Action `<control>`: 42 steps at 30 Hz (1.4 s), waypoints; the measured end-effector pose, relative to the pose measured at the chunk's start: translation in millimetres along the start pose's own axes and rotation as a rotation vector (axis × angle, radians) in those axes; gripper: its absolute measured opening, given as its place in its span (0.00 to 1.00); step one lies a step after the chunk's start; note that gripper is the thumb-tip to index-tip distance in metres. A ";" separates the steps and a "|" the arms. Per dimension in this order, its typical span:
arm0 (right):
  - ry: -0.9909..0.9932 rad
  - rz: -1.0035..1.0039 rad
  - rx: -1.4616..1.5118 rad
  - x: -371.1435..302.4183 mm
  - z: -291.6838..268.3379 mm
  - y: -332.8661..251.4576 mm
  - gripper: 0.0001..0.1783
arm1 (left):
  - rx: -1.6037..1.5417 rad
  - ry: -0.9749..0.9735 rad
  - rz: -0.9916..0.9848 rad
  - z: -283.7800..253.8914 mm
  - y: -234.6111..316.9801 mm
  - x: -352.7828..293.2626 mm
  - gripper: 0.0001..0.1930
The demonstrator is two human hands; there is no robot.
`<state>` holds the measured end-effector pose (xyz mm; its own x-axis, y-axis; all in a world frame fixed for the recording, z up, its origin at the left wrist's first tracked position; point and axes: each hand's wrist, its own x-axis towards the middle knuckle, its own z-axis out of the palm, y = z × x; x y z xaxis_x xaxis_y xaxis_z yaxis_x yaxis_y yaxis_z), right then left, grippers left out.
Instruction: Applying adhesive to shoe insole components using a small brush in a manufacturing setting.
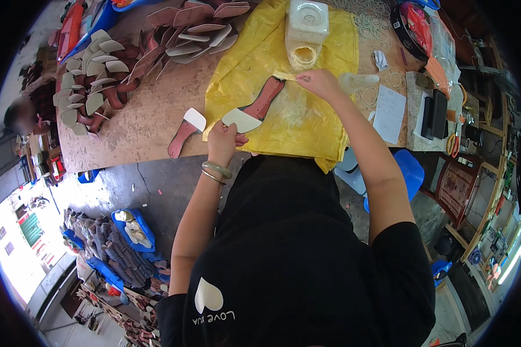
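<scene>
My left hand (223,140) grips a shoe insole (265,102) by its whitish front end. The insole's reddish-brown rear part has dark edges and points up and to the right over a yellow plastic sheet (315,139). Between the fingertips of my right hand (323,84) is a small brush (286,76) with a pale yellowish strip showing. Its end touches the insole's heel end or lies just over it. Left of my left hand, another insole (184,137) with a white end lies on the wooden table (136,130).
A translucent plastic jug (307,29) lies on the sheet, its cut opening crusted yellowish. Stacked insoles (200,26) fill the far left, with more insoles (90,87) nearer. Written paper (390,114), elastic loops and orange scissors (452,144) lie right. Behind the table's left end is another person (29,113).
</scene>
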<state>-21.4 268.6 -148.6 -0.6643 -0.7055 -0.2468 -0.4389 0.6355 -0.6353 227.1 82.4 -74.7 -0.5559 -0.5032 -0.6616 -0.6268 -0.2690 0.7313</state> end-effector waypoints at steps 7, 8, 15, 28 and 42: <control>-0.008 -0.336 -0.183 -4.7 -0.2 -22.1 0.11 | 0.010 0.007 0.054 4.4 -2.3 -3.5 0.12; -0.008 -0.338 -0.184 -8.8 0.1 -26.9 0.11 | 0.009 0.009 0.054 5.6 -2.1 -5.0 0.12; -0.051 -0.329 -0.061 -47.6 24.4 -62.0 0.11 | 0.092 0.051 0.106 15.2 1.6 -14.3 0.12; -0.137 0.162 0.716 -55.3 60.5 -62.0 0.13 | 0.107 0.090 0.123 20.7 -2.9 -16.7 0.13; 0.189 0.123 0.027 -38.1 32.0 -0.2 0.14 | -0.160 0.047 0.064 19.1 -7.1 -10.1 0.12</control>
<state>23.4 285.3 -162.5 -0.8145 -0.5501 -0.1840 -0.3326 0.7027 -0.6289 226.7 105.1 -76.4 -0.5630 -0.5605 -0.6073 -0.4940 -0.3608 0.7910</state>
